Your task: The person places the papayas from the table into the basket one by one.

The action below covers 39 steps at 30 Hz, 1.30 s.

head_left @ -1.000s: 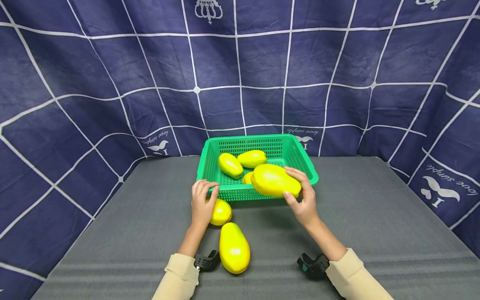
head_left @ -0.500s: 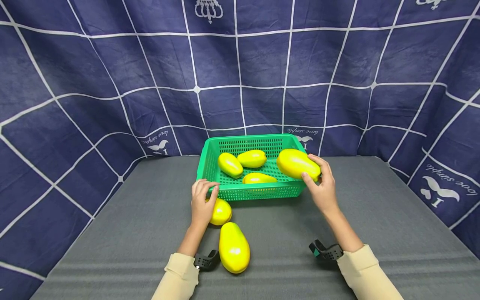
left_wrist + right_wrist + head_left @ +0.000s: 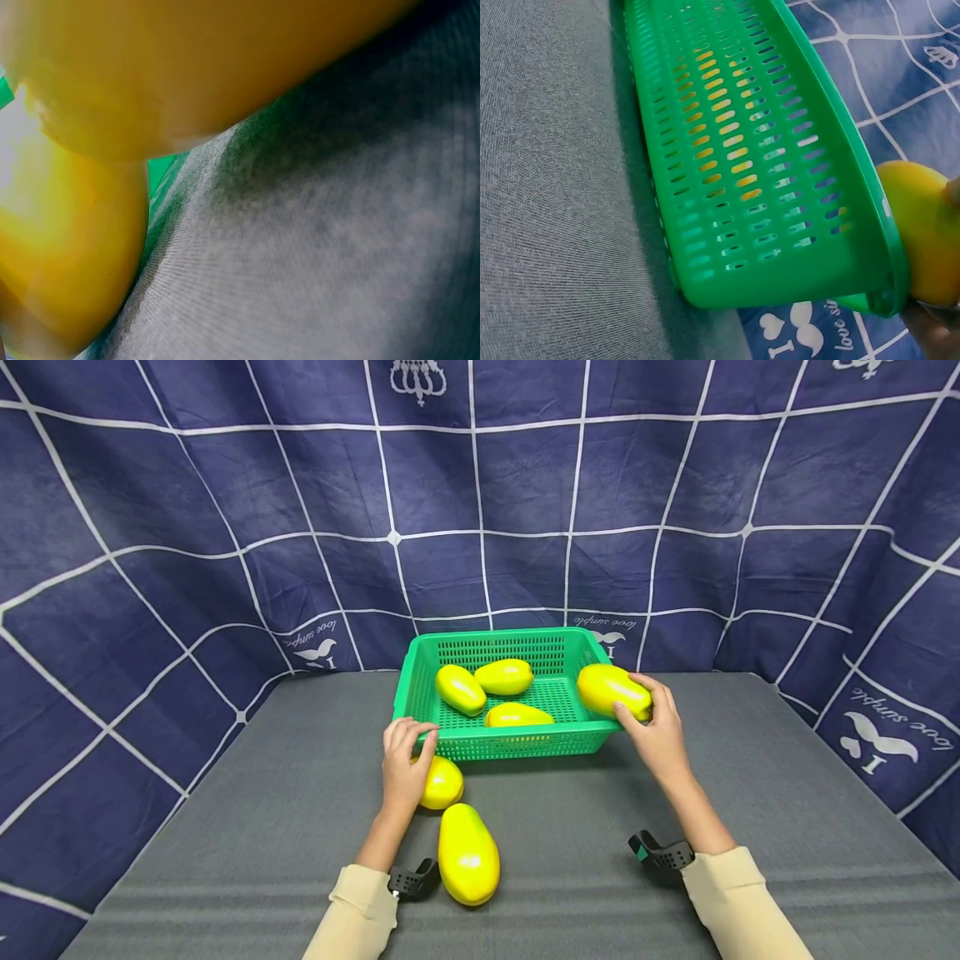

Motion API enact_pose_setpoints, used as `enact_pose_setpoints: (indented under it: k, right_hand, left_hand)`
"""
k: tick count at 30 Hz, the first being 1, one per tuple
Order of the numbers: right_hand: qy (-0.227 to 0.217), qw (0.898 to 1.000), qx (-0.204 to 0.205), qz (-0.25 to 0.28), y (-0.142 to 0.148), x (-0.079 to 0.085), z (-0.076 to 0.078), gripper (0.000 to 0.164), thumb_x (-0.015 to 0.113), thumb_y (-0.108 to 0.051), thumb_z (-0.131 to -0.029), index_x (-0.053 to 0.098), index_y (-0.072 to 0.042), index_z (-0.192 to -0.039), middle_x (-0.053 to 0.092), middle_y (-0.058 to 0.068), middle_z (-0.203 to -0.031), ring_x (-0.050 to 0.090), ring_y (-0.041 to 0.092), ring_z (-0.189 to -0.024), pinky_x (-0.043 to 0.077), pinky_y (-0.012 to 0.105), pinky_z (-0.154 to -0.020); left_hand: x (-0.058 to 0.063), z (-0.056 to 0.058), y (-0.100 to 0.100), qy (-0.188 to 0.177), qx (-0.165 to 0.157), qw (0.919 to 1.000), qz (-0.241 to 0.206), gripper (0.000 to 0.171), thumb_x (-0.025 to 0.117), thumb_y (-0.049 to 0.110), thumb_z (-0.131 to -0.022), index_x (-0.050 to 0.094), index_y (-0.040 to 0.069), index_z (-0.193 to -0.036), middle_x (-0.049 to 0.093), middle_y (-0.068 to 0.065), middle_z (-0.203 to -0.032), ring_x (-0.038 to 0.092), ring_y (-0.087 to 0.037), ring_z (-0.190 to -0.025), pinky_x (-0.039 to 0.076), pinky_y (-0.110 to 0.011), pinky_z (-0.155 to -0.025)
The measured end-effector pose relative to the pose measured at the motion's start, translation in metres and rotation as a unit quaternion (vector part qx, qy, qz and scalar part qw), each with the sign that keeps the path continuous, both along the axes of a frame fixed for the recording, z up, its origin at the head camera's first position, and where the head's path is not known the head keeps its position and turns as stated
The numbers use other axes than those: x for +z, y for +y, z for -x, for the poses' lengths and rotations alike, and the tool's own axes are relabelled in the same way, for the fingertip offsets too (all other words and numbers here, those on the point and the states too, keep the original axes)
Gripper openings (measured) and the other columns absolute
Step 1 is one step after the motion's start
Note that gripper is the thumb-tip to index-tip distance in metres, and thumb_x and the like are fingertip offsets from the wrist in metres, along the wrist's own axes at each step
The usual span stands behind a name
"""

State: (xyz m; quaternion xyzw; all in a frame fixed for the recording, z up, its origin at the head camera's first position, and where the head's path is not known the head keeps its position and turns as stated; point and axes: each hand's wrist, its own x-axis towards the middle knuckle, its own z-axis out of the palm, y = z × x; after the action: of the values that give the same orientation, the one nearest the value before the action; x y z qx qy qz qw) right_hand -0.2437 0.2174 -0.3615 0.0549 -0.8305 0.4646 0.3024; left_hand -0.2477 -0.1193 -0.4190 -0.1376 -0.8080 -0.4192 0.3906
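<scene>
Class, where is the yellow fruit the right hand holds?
In the head view, the held fruit is right of centre, at the right end of the green basket.

On the blue curtain [image 3: 525, 485], "love simple" [image 3: 903, 717] reads upside down in 3 places, the right one with "I" [image 3: 875, 766], a heart [image 3: 852, 747] and a moustache [image 3: 883, 737]

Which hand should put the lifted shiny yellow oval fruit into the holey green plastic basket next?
Probably the right hand. It grips the yellow fruit at the right end of the green basket. The left hand is at the basket's near-left corner, much farther from that fruit.
</scene>
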Motion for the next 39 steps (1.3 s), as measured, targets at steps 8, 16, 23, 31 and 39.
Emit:
enact_pose_setpoints:
  k: [8,16,23,31,39]
  right_hand:
    - [-0.014,0.997,0.028,-0.077,-0.002,-0.001,0.002,0.051,0.064,-0.021,-0.085,0.045,-0.013,-0.132,0.036,0.015,-0.14,0.035,0.036,-0.128,0.031,0.056,-0.1]
    - [-0.061,0.987,0.045,-0.145,-0.002,0.0,0.0,0.058,0.056,-0.026,-0.09,0.031,-0.016,-0.142,0.023,0.016,-0.149,0.027,0.041,-0.133,0.027,0.062,-0.1]
    - [-0.131,0.965,0.063,-0.22,-0.004,-0.005,0.0,0.045,0.034,-0.032,-0.098,0.042,-0.009,-0.136,0.024,0.014,-0.149,0.018,0.037,-0.137,0.02,0.062,-0.105]
    - [-0.124,0.961,0.063,-0.24,-0.015,-0.002,-0.005,0.037,0.044,-0.029,-0.095,0.054,-0.007,-0.123,0.038,0.016,-0.141,0.026,0.037,-0.134,0.015,0.061,-0.106]
    - [-0.085,0.961,0.075,-0.251,-0.037,0.014,-0.021,0.033,0.051,-0.027,-0.091,0.057,-0.012,-0.119,0.05,0.012,-0.131,0.041,0.031,-0.125,0.015,0.055,-0.109]
  left_hand:
    - [0.001,-0.001,0.001,0.0,0.0,1.0,-0.002,0.013,0.059,0.016,-0.088,0.067,0.007,-0.094,0.059,-0.012,-0.096,0.042,-0.029,-0.116,0.036,-0.049,-0.097]
    - [0.0,-0.001,0.001,-0.004,0.0,1.0,-0.001,0.013,0.059,0.015,-0.088,0.067,0.007,-0.094,0.059,-0.011,-0.097,0.041,-0.029,-0.116,0.036,-0.049,-0.097]
    - [-0.001,0.0,0.001,0.0,-0.001,1.0,-0.001,0.013,0.058,0.015,-0.088,0.067,0.007,-0.094,0.058,-0.011,-0.097,0.041,-0.029,-0.116,0.035,-0.05,-0.096]
    - [-0.004,0.0,0.0,0.011,0.0,0.9999,0.0,0.012,0.058,0.015,-0.088,0.067,0.008,-0.094,0.058,-0.01,-0.096,0.042,-0.028,-0.115,0.036,-0.049,-0.096]
    - [-0.002,0.001,0.0,0.004,0.004,1.0,0.002,0.012,0.059,0.016,-0.088,0.067,0.008,-0.094,0.059,-0.01,-0.098,0.042,-0.028,-0.116,0.038,-0.049,-0.094]
